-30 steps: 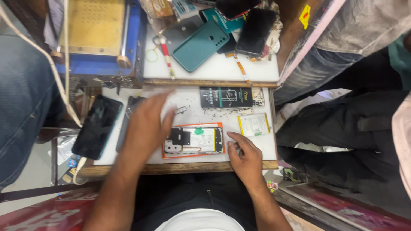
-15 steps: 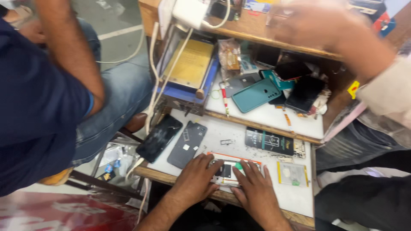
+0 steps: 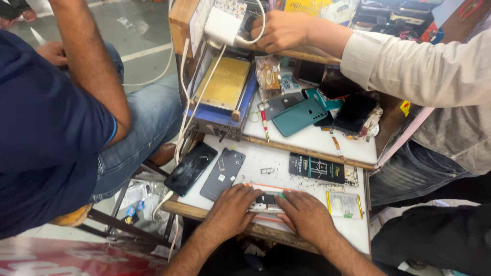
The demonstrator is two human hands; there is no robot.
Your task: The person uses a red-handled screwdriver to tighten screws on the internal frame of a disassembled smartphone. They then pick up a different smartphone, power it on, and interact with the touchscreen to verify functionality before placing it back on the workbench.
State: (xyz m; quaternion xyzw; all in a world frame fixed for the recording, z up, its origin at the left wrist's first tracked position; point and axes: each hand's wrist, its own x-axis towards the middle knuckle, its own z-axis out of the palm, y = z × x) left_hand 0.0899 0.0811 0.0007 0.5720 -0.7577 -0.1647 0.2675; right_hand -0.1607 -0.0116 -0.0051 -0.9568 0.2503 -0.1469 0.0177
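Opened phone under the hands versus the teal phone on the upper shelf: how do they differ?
The opened phone lies with its insides exposed, both hands on it; the teal phone is closed, back up, untouched. The opened one sits on the lower white worktop, the teal one higher up. Both lie flat.

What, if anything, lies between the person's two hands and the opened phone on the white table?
Nothing visible. The left hand and right hand both rest directly on the opened phone. The dark back cover and black phone lie off to the left, apart from it.
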